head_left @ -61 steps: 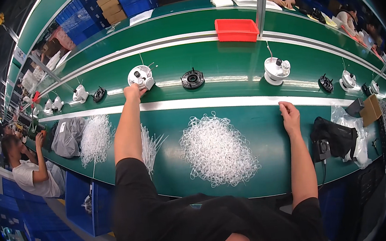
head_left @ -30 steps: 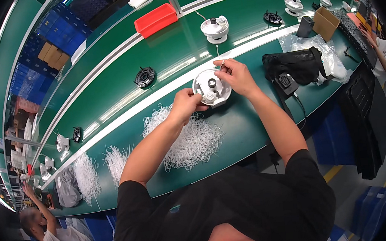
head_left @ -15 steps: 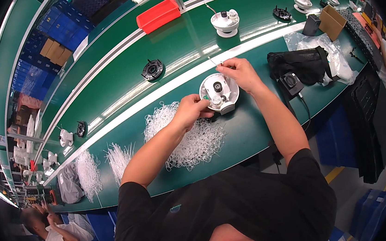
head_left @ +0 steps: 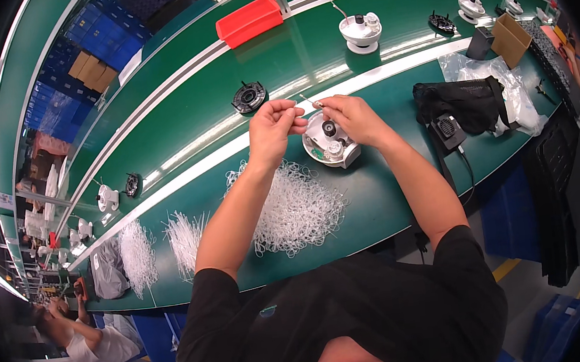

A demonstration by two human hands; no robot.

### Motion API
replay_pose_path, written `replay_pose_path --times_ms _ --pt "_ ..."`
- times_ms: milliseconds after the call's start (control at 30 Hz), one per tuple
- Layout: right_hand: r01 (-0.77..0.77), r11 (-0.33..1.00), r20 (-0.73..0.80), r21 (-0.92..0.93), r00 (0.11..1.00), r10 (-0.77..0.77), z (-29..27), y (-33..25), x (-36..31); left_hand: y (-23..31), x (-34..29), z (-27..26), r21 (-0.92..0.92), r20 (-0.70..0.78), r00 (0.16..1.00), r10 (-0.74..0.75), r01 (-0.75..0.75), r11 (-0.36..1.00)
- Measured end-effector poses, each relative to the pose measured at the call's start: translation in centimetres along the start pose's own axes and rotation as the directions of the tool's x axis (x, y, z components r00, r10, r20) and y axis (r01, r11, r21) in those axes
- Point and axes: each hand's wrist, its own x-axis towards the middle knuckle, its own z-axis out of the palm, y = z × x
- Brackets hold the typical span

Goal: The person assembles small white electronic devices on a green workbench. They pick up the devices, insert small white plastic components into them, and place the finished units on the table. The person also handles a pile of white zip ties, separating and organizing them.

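A white round device housing (head_left: 334, 154) with a black knob-like part in its middle sits on the green table in front of me. My right hand (head_left: 352, 119) is closed in a pinch over its far edge, holding a thin cable (head_left: 307, 100) whose end points up and left. Close to that end, my left hand (head_left: 275, 132) is raised with thumb and fingers pinched together; whatever they hold is too small to make out. Below my left forearm and beside the housing lies a heap of looped white cable ties (head_left: 297, 215).
Straight white ties (head_left: 185, 241) and another white pile (head_left: 137, 257) lie to the left. Beyond, a conveyor carries a black ring-shaped part (head_left: 249, 97) and another white housing (head_left: 361, 33). A red tray (head_left: 249, 21) stands behind. On the right are a black pouch (head_left: 460, 103) and plastic bags.
My left hand has left the housing's near left side and risen to the cable's end. My right hand has come slightly lower and left, still pinching the cable. The whole view has shifted slightly.
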Motion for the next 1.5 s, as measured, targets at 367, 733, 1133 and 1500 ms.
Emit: replay_pose_path --times_ms 367,733,1133,1500 --pt "-0.064 0.998 0.080 0.006 0.995 0.063 -0.5 -0.8 0.0 -1.1 1.2 0.7 -0.020 0.082 0.997 0.015 -0.014 1.000" --pt "-0.067 0.977 0.050 0.201 0.997 0.058 -0.5 -0.2 -0.3 -1.8 1.1 2.0 0.314 0.089 0.995 0.037 -0.063 0.947" --pt "-0.244 0.770 0.003 0.589 0.954 0.300 0.3 2.1 0.7 -2.4 1.2 1.8 0.733 0.249 0.928 0.277 -0.367 0.572" --pt "-0.146 0.982 0.146 -0.117 0.976 0.163 -2.0 -0.2 0.0 -2.9 0.9 1.8 0.781 0.318 0.886 0.338 -0.447 0.437"
